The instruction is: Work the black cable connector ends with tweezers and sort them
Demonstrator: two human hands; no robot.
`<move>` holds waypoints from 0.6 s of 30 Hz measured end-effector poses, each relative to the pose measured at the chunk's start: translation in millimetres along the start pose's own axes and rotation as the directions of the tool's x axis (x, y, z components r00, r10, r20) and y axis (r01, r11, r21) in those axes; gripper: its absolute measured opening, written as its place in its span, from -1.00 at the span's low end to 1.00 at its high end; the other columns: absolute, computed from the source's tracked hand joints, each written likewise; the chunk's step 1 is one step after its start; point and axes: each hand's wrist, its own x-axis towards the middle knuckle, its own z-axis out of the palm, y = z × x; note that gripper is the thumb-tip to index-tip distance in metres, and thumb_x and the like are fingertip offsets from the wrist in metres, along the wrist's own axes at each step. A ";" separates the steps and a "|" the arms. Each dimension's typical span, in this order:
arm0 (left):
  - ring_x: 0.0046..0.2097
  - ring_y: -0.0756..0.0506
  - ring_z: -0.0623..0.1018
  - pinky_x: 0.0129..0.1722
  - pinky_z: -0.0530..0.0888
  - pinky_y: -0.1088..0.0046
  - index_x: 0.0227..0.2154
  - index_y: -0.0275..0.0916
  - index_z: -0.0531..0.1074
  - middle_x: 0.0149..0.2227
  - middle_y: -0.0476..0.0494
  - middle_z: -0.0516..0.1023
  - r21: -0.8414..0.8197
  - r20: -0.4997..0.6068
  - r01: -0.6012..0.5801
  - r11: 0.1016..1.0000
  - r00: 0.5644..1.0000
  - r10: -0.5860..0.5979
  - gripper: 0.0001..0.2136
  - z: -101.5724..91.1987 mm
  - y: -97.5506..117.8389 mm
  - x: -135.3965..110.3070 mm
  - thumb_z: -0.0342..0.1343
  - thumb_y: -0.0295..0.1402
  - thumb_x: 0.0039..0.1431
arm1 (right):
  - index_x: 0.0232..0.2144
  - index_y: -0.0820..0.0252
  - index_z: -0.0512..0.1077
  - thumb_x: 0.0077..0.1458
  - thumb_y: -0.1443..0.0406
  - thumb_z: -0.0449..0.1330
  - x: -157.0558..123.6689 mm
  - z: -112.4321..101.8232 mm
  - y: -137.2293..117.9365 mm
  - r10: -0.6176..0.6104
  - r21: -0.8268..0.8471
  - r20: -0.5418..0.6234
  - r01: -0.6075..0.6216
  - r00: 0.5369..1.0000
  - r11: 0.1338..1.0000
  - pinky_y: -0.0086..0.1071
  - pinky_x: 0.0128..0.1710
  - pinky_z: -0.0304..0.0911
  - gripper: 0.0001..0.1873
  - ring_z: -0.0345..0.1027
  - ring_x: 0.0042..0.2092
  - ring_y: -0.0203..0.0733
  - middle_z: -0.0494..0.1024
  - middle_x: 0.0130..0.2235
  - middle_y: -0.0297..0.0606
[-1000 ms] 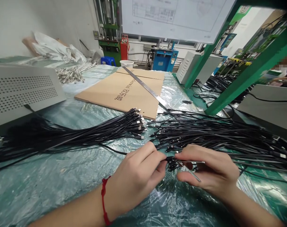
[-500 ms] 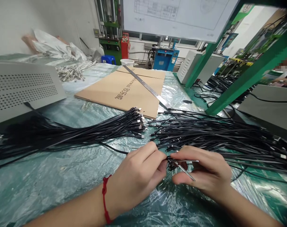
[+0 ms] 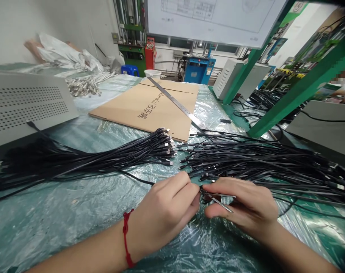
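My left hand (image 3: 169, 208), with a red cord bracelet at its wrist, is closed around a black cable (image 3: 138, 179) that runs in from the left pile. The cable's end is mostly hidden between my fingers. Between thumb and fingers, my right hand (image 3: 246, 201) grips small silver metal clippers (image 3: 222, 204), their two arms spread apart. Their jaw end meets the cable at my left fingertips; the exact contact is hidden. Just beyond my hands lie a bundle of USB cables (image 3: 118, 153) on the left and another pile of black cables (image 3: 246, 161) on the right.
A cardboard sheet (image 3: 121, 106) lies behind the cables with a steel ruler (image 3: 172, 99) across it. Perforated grey casing (image 3: 27, 102) stands at left. A green post (image 3: 297, 89) slants up at right. Plastic film (image 3: 76, 223) covers the table.
The clippers' arms have come slightly closer together as my right thumb and fingers squeeze a little. My left hand stays nearly in place.
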 end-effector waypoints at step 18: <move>-0.36 0.02 0.40 -0.39 0.38 0.48 -0.12 -0.31 0.47 -0.37 -0.03 0.37 -0.046 -0.130 -0.029 0.999 0.991 0.023 -0.84 0.1 -1.1 0.5 0.13 -0.58 0.28 | -0.22 0.17 0.51 0.15 -0.08 0.21 -1.4 4.8 7.2 0.090 -0.087 -0.113 -0.100 0.990 0.991 -0.55 -0.44 0.47 -0.56 0.51 -0.51 -0.35 0.63 -0.43 -0.32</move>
